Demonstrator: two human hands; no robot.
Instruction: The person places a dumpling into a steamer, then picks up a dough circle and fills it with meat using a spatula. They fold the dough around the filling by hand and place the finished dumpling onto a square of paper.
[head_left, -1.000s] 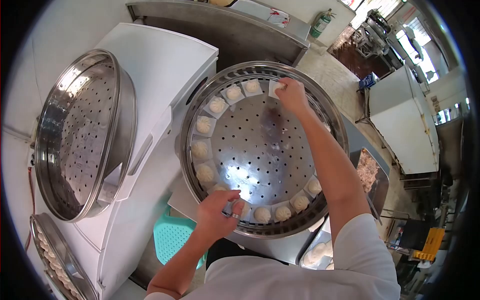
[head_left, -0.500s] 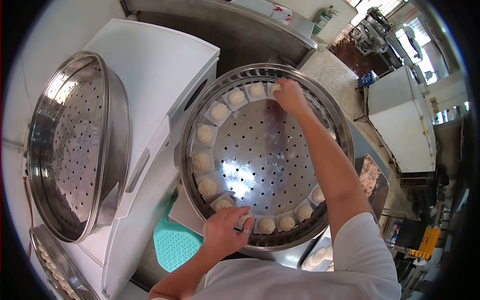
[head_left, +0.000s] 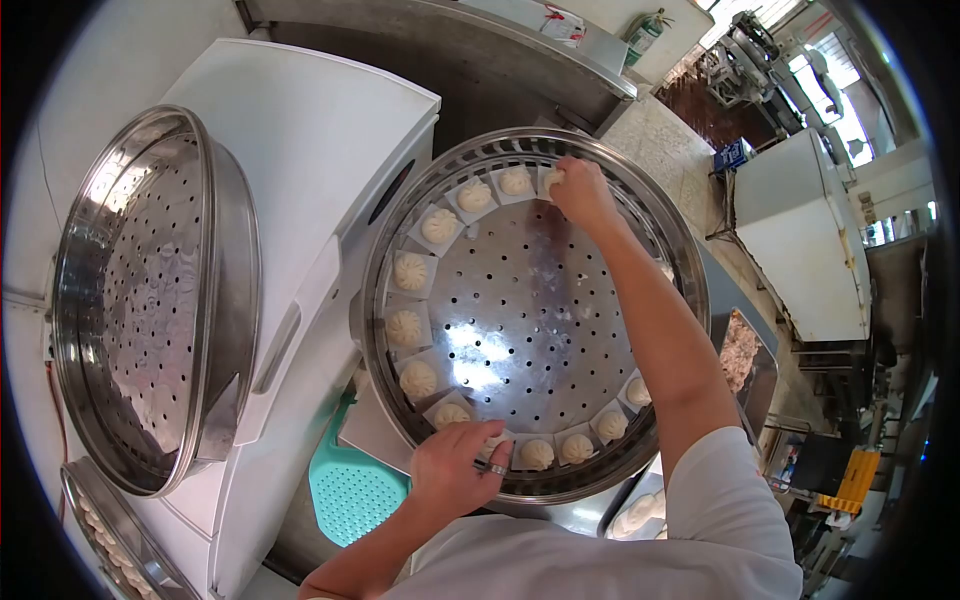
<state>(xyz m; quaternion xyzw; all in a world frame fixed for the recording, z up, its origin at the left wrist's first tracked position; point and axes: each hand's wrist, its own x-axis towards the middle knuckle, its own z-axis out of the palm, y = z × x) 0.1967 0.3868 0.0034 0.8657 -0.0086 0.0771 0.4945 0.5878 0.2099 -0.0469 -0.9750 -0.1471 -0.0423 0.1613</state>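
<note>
A round perforated steamer tray (head_left: 520,310) lies in front of me, with several pleated buns (head_left: 410,270) on square papers along its rim. At the far edge, my right hand (head_left: 583,192) has its fingers closed on a bun (head_left: 552,180), which is partly hidden. My left hand (head_left: 460,468), with a ring on one finger, is at the near-left rim. Its fingers reach over another bun (head_left: 494,446), mostly covered by them; whether they grip it is hard to see.
A second steamer tray (head_left: 150,300) leans at the left on a white appliance (head_left: 310,120). A turquoise perforated piece (head_left: 355,490) is below the tray. A container of filling (head_left: 740,350) sits at the right, and a tray of dough pieces (head_left: 110,540) at lower left.
Both hands keep nearly the same places at the rim. The view has shifted very slightly; no bun has visibly been moved.
</note>
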